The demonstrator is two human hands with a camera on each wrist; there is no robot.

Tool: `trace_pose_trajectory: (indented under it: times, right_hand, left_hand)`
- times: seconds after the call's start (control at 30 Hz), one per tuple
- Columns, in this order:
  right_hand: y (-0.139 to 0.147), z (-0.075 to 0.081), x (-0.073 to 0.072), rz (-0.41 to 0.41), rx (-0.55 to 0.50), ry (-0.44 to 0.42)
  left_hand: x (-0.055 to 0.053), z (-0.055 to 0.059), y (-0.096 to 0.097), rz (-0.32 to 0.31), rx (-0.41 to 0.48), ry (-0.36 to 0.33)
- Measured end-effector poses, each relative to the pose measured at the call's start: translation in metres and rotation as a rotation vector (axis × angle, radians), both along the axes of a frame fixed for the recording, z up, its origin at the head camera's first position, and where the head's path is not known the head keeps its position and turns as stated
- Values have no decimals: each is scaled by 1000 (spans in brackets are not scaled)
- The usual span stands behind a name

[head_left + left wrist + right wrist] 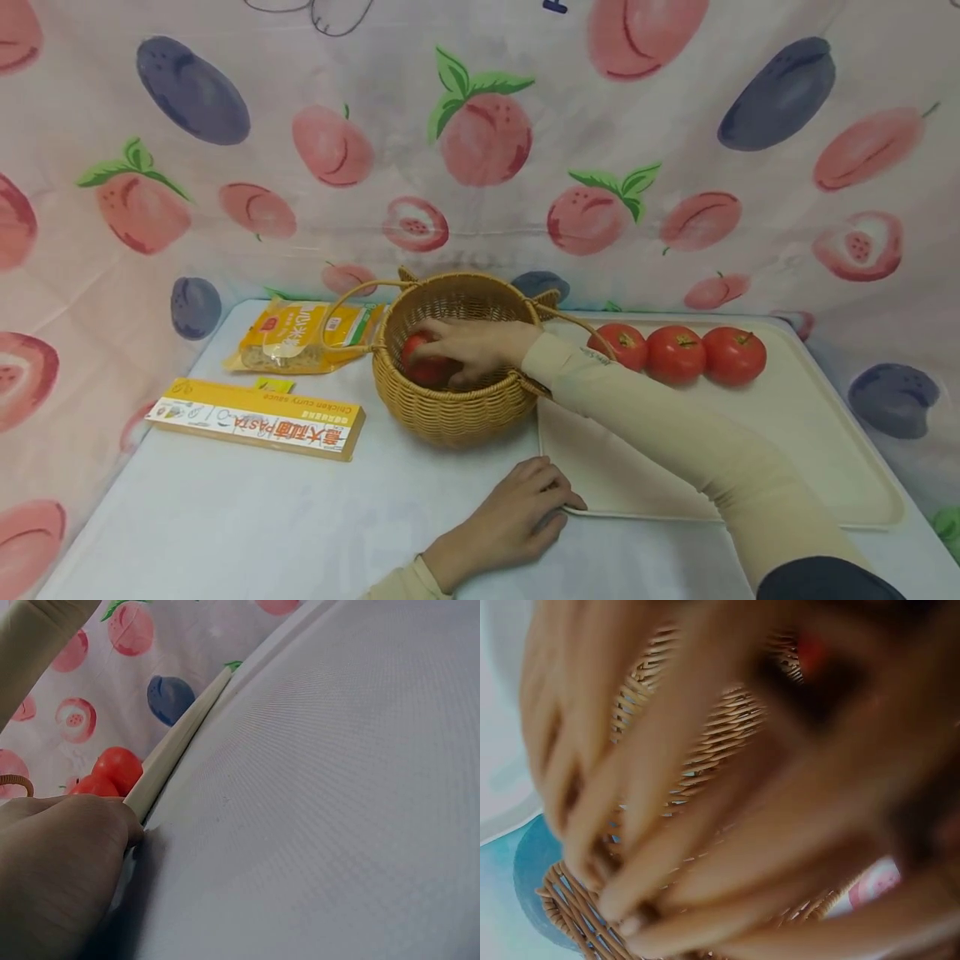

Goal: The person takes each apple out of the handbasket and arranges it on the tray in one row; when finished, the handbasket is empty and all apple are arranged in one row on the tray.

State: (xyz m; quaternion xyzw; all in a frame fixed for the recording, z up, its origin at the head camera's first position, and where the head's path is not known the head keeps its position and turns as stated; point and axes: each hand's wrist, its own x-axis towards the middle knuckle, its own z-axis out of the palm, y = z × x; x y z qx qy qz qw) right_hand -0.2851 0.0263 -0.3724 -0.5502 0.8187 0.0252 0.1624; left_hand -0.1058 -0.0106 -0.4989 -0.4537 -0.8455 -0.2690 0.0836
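Observation:
My right hand [476, 346] reaches down into a round wicker basket [442, 421], its fingers bent over a red tomato [426, 367] inside. In the right wrist view, blurred wicker strands [705, 772] hide most of that hand's work, and only a small red patch shows. Beside the basket's front, my left hand [513, 512] holds the near left corner of a cream tray [630, 475] with bent fingers. The left wrist view has this hand [60, 862] against the tray rim [176, 750]. Three tomatoes [675, 354] sit in a row at the tray's back left.
Left of the basket lie a yellow bag of noodles [292, 337] and a long pasta box [258, 419], with a small yellow packet [274, 385] between them. The basket's two loop handles [341, 304] spread outward. A fruit-print cloth [360, 250] hangs behind the white table [225, 525].

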Motion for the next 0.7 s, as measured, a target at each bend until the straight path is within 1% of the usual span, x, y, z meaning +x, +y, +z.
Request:
trace_pose_trajectory:
  times: [0.07,0.23,0.3,0.5,0.6,0.7]
  right_hand:
    - [-1,0,0,-18,-4,-7]
    - [-2,4,-1,-142,28,-67]
    - [-2,5,-2,-166,41,-83]
    - [-5,4,0,-151,54,-142]
    - [-5,4,1,-159,83,-163]
    - [-5,5,2,-189,118,-187]
  left_hand:
    - [-1,1,-1,1,2,2]
    - [-2,2,-4,13,4,21]
    - [-3,2,-4,17,3,26]
    - [-1,2,-5,22,6,7]
    - [0,3,-5,25,3,-13]
    - [0,3,-4,26,-3,-23]
